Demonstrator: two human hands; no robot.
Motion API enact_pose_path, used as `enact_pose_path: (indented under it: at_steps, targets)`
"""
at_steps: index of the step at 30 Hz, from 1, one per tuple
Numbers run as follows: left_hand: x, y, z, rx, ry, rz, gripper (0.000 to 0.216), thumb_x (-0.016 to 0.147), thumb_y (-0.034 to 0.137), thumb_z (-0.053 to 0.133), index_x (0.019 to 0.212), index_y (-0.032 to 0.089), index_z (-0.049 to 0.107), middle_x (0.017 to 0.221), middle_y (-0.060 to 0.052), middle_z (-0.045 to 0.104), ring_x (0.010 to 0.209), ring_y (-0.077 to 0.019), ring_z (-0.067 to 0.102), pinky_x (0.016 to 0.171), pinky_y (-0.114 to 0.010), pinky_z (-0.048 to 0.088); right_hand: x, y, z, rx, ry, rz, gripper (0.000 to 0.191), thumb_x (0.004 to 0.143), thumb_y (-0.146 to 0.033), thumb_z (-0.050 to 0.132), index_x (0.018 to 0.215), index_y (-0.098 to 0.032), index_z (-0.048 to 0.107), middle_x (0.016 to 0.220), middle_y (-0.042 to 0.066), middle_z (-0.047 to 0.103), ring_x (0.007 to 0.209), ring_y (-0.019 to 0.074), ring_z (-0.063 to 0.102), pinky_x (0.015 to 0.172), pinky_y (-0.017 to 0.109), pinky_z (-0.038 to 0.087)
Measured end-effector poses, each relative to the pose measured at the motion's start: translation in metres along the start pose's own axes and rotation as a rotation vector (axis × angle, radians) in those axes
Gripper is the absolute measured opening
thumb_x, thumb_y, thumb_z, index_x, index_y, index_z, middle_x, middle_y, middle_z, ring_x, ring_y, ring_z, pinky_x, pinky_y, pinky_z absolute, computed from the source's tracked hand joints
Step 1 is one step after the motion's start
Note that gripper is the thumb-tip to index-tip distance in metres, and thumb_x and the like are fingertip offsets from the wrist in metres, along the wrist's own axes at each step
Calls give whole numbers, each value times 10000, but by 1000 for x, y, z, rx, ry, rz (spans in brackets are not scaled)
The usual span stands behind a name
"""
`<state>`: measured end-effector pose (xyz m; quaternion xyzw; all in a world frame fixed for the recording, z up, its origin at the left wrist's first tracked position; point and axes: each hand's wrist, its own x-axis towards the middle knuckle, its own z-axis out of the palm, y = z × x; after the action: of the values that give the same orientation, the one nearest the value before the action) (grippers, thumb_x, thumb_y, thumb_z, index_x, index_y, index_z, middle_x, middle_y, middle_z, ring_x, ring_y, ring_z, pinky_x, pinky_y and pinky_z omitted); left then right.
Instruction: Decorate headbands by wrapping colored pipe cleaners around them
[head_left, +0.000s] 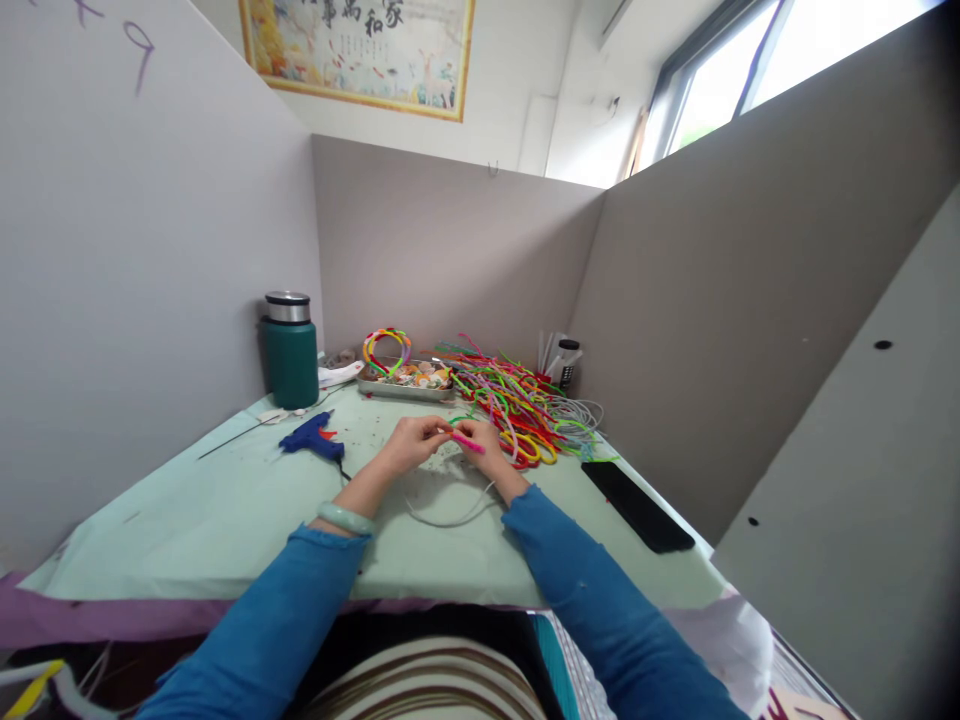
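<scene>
Over the middle of the table, my left hand (414,444) and my right hand (487,450) meet at the fingertips. Both are closed on a short pink pipe cleaner (469,442), which slants across the right hand's palm side. A thin pale cord (450,524) curves in a loop below the hands; whether its ends reach into my fingers is hidden. Just beyond the right hand, a bit of green pipe cleaner (459,420) shows. To the left of my hands lies a blue glue gun (311,437) on its side.
A teal thermos (291,358) stands back left. Behind my hands are a metal tray (405,392) of small pieces, a multicoloured ring (386,352) and a heap of pipe cleaners (510,395). A black phone-like slab (637,505) lies right. Grey partitions (457,240) enclose the table.
</scene>
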<state>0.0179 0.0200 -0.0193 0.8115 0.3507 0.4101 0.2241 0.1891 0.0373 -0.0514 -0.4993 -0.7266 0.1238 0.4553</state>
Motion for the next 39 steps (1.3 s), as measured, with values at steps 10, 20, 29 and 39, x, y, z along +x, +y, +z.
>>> enact_pose_path:
  at_steps: [10,20,29,39]
  targets:
    - [5,-2,-6,111,177,-107,290,773,370,507,779,145,691,543,11,581,512,-96,469,526,-201,334,0,1,2,280,-167,38,295,712,-438,613,628,-156,629,533,-33,484,535,102,410,522,224,312]
    - [5,1,-15,117,208,-288,309,737,409,511,643,151,653,481,25,508,504,-99,432,508,-218,298,-3,-14,-15,314,-285,20,306,693,-438,638,617,-141,649,552,-17,492,526,94,406,504,228,309]
    - [6,-7,-11,-495,66,-498,267,727,407,570,689,146,525,497,73,368,358,-31,235,382,-208,180,-2,-10,-21,322,-243,65,333,706,-457,622,656,-128,638,539,-32,470,515,76,371,484,207,276]
    - [7,-7,-9,-458,79,-596,241,783,375,544,733,139,537,531,63,397,346,-25,245,356,-203,186,-1,-9,-20,364,-284,94,306,683,-429,650,725,-127,669,596,-12,553,543,87,428,529,210,333]
